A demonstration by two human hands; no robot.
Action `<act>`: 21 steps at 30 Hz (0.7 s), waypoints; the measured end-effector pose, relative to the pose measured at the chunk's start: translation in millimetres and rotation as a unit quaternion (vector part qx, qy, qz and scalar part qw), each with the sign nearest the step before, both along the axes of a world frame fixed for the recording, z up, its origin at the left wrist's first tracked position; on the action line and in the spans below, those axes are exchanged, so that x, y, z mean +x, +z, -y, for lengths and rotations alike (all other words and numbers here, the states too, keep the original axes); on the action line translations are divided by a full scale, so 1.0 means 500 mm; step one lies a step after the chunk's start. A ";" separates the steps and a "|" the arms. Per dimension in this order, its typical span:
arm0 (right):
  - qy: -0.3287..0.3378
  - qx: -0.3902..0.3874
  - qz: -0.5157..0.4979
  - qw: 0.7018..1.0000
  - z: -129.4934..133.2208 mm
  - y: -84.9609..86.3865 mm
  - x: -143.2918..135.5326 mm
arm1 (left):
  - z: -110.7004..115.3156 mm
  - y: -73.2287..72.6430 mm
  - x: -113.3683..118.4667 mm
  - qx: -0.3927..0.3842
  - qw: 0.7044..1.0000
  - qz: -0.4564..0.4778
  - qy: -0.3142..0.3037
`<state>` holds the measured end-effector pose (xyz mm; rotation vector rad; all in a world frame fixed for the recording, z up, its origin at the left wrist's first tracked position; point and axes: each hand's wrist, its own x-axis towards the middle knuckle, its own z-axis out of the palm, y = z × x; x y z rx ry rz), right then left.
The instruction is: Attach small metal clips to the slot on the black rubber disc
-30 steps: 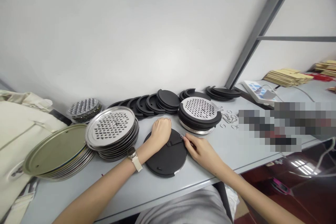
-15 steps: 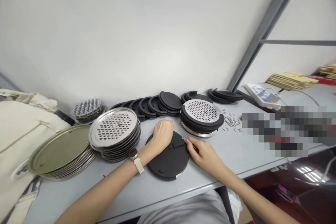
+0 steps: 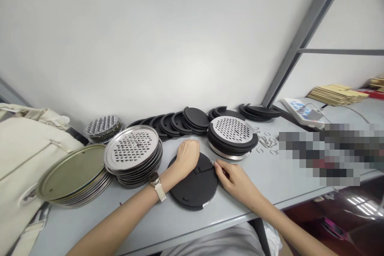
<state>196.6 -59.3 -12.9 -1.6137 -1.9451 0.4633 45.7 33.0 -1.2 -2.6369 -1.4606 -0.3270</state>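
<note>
A flat round black disc [image 3: 195, 190] with a slot and a small hole lies on the table. A bright metal rim shows at its lower right edge. My left hand [image 3: 188, 155] is closed on the disc's far side, its fingertips hidden. At the disc's right edge, my right hand [image 3: 230, 173] pinches a small metal ring [image 3: 212, 163]. Just behind stands a stack of black discs with a perforated silver grater plate [image 3: 232, 129] on top. Left of my left hand is a taller stack topped by a rimmed grater plate [image 3: 132, 148].
Several loose metal rings [image 3: 267, 142] lie to the right. Black discs [image 3: 196, 119] line the wall. Olive-topped trays [image 3: 75, 170] and a cream bag [image 3: 27, 160] are at the left. A white power strip [image 3: 303, 112] and yellowish cardboard [image 3: 337, 94] sit at the right.
The view has shifted slightly. Both hands stay at the same places on the disc, and the ring remains between my right fingers.
</note>
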 end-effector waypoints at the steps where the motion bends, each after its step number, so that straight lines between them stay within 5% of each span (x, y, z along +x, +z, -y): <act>1: 0.001 -0.001 -0.001 1.000 -0.001 0.000 0.000 | 0.000 0.000 0.000 0.000 1.000 0.000 0.000; 21: 0.006 -0.020 -0.011 1.000 0.000 -0.002 0.001 | -0.004 0.000 0.005 -0.016 0.999 0.025 0.013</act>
